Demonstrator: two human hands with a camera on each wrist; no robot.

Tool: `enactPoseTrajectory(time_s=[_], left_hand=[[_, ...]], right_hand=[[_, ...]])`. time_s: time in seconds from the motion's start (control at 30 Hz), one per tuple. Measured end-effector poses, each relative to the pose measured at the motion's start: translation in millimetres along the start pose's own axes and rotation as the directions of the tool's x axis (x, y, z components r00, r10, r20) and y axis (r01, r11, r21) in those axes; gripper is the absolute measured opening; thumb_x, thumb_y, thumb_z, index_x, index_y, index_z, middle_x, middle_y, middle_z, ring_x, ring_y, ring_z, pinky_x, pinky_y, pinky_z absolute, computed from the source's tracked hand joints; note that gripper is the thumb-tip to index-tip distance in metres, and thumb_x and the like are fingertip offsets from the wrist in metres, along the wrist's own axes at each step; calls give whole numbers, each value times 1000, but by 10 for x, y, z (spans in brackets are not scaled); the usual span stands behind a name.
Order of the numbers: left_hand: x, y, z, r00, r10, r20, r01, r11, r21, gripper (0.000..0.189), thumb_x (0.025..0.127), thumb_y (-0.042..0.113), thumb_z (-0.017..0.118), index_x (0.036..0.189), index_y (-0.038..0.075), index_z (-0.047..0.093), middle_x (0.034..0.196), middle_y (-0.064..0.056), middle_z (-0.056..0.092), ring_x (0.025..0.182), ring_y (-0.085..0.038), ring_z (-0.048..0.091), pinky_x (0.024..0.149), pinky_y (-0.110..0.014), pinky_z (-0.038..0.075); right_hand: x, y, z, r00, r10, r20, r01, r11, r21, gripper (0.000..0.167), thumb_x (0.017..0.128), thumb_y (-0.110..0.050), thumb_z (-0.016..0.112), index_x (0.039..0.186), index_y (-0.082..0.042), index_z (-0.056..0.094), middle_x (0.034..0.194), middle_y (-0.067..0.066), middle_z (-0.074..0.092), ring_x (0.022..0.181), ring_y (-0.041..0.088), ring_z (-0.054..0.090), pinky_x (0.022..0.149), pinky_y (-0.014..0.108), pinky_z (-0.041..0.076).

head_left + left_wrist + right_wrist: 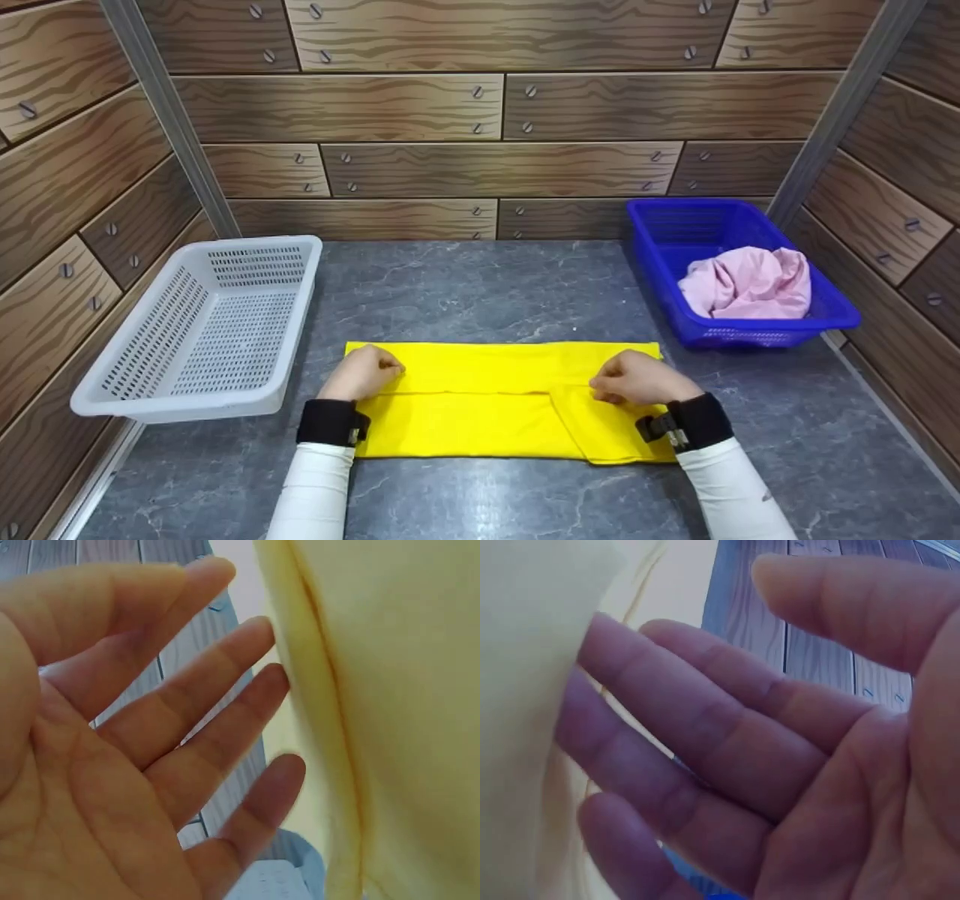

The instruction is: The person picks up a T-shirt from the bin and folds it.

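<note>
The head view looks forward and down over the worktop, far enough back to take in the left hand, the right hand, the yellow cloth, the white basket, the blue basket and the plank wall beyond. Each wrist view sits close against its palm, facing out along the fingers, and shares with the head view that hand, the cloth and some planks; the left one has the cloth filling its right side, the right one its left
</note>
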State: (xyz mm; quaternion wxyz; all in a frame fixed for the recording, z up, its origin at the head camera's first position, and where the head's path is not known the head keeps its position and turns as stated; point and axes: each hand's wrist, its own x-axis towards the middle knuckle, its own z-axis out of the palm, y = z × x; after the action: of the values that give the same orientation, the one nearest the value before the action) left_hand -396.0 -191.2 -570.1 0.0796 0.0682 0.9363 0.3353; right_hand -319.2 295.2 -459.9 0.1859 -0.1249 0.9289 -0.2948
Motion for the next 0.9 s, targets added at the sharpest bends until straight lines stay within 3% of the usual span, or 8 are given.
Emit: enactPoseTrajectory(time_s=[0.17, 0.27, 0.43, 0.53, 0.6, 0.7, 0.8, 0.9], left_hand=[[-50, 79, -14, 999, -18, 29, 17, 1000, 21, 19, 111, 24, 78, 100, 17, 91, 80, 3, 72, 58, -11, 51, 58, -26, 43], [-67, 149, -21, 998, -37, 48, 35, 999, 36, 31, 114, 22, 75, 84, 20, 83, 69, 6, 56, 55, -10, 45, 55, -25, 39], [-122, 283, -33, 997, -42, 61, 40, 998, 46, 53, 116, 20, 71, 65, 24, 58, 60, 9, 35, 51, -10, 36, 54, -27, 33], [-131, 322, -23, 998, -34, 52, 31, 998, 62, 51, 115, 19, 71, 65, 22, 62, 62, 7, 36, 51, -10, 35, 53, -27, 32], [-121, 330, 5, 999, -32, 40, 29, 997, 71, 41, 115, 20, 71, 74, 18, 75, 73, 4, 51, 53, -11, 40, 55, -26, 36], [-124, 367, 48, 998, -58, 10, 57, 994, 96, 25, 114, 23, 73, 100, 12, 90, 110, -9, 75, 69, -16, 57, 65, -28, 48], [-143, 440, 85, 997, -73, -17, 74, 987, 142, 24, 114, 24, 74, 123, 11, 92, 148, -22, 74, 104, -26, 72, 88, -37, 60], [-192, 502, 135, 998, -56, -30, 61, 978, 202, 27, 115, 24, 73, 129, 11, 91, 164, -29, 67, 141, -40, 70, 112, -51, 62]], right_hand=[[-14, -46, 24, 1000, 4, -9, -4, 999, -37, 37, 115, -30, 73, 87, -7, 79, 72, -5, 60, 64, 12, 48, 62, 27, 38], [-18, -74, 32, 1000, -12, -24, 11, 998, -69, 38, 114, -30, 73, 85, -7, 78, 70, -7, 53, 62, 12, 44, 60, 26, 35], [104, 47, 97, 995, -53, -82, 40, 987, -154, 37, 114, -31, 75, 117, 5, 86, 90, 10, 78, 74, 20, 61, 69, 34, 54], [357, 314, 199, 987, -103, -125, 70, 966, -247, 49, 114, -38, 75, 134, 6, 82, 120, 22, 87, 94, 29, 75, 90, 47, 66], [576, 538, 274, 978, -134, -162, 78, 947, -311, 54, 114, -44, 74, 138, 5, 80, 130, 24, 86, 107, 33, 80, 102, 54, 67], [911, 727, 296, 979, -109, -173, 40, 932, -360, 56, 115, -49, 71, 140, 1, 79, 132, 22, 86, 118, 38, 82, 109, 61, 65], [1227, 724, 213, 988, -48, -147, -12, 924, -382, 62, 116, -55, 67, 139, 1, 79, 129, 22, 85, 116, 39, 81, 106, 61, 65], [1477, 595, 154, 991, 32, -131, -84, 904, -419, 74, 114, -66, 63, 139, 2, 78, 132, 25, 84, 117, 42, 80, 103, 61, 64]])
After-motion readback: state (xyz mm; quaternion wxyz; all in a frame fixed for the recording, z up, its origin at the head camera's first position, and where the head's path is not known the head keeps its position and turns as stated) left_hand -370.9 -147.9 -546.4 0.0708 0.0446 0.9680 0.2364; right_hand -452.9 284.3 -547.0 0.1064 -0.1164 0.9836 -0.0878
